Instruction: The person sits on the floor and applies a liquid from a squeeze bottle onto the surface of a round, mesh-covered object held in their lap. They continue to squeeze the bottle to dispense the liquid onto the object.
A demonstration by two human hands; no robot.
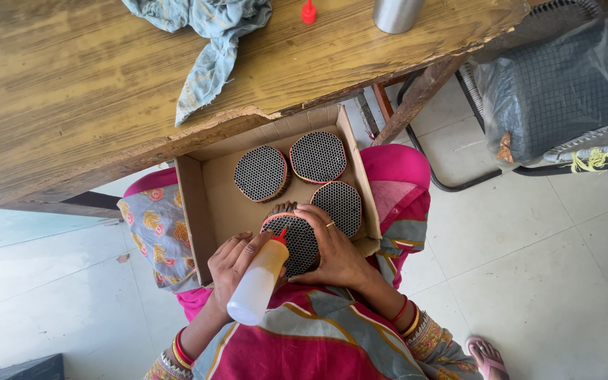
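Both hands work over an open brown cardboard box (209,204) resting on the person's lap, seen from the head camera; the left hand (237,260) is closed around a soft white plastic squeeze bottle with a red nozzle (257,285), held tilted so the nozzle tip points up and to the right and meets the near rim of a round honeycomb-mesh disc with a reddish edge (297,243); the right hand (333,250), a ring on one finger, grips that disc from its right side, fingers curled over the top edge and thumb low, holding it tipped up at the box's near edge.

Three more round honeycomb discs lie flat on the box floor; one (260,173) sits toward the far edge at the middle, a second (317,157) just beside it in the far right corner, and a third (340,204) along the right wall, partly behind the right hand's fingers; the left half of the box floor shows bare cardboard.

Beyond the box a worn wooden tabletop (72,91) overhangs its far edge; on it lie a crumpled pale blue cloth (209,35), a small red cap (309,12) near the far edge, and a grey metal cylinder (395,14) to the right of that cap.
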